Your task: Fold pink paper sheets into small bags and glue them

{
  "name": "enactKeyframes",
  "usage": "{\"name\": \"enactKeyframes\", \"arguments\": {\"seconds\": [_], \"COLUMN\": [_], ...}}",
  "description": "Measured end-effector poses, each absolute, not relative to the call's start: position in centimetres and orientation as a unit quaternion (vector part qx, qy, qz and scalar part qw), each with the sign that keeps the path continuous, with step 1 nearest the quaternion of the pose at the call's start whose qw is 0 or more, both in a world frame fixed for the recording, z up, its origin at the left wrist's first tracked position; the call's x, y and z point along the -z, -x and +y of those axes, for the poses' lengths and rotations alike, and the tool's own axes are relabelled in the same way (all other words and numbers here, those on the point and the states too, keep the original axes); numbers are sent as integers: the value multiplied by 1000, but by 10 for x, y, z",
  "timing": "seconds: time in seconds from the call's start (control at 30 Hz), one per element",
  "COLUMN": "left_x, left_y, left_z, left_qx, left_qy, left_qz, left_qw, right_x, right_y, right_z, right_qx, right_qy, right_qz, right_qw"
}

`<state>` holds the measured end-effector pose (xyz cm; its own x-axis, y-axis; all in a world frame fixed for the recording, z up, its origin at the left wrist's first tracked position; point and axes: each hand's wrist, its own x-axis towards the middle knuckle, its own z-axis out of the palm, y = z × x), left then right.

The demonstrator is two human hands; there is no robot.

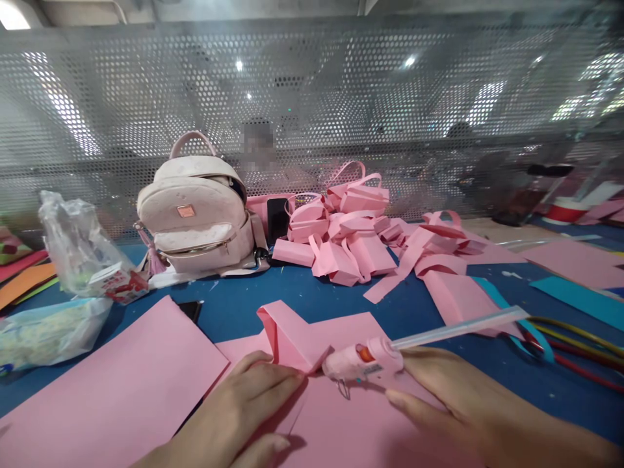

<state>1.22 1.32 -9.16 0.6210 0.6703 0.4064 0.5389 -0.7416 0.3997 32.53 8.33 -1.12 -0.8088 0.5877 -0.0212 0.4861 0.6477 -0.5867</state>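
A folded piece of pink paper (287,335) lies in front of me, one flap standing up. My left hand (258,396) rests flat on it, fingers stretched toward the fold and thumb apart. My right hand (448,396) is closed on a pink hot glue gun (363,364). A clear glue stick (458,328) sticks out of its back end to the right. The gun's tip is close to the paper fold, near my left fingertips; the exact point of contact cannot be made out. Most of the gun's handle is hidden by my right hand.
A large pink sheet (121,383) lies at the left. Behind stand a white backpack (195,208), a phone (277,220) and a pile of small pink paper bags (351,227). A plastic bag (73,240) is far left. Coloured cords (580,341) lie right. A perforated metal screen (312,84) closes the back.
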Motion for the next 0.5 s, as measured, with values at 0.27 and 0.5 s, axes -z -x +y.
{"name": "enactKeyframes", "arguments": {"seconds": [0.27,0.5], "left_x": [90,90], "left_y": [-14,-14], "left_z": [14,13], "left_qx": [-272,-286], "left_qy": [-886,-890], "left_qz": [352,334], "left_qw": [133,122], "right_x": [28,35], "right_y": [-336,-337], "right_z": [84,73], "right_qx": [-246,-145], "right_qy": [317,306], "right_qz": [-913,-928], "right_qw": [70,153]}}
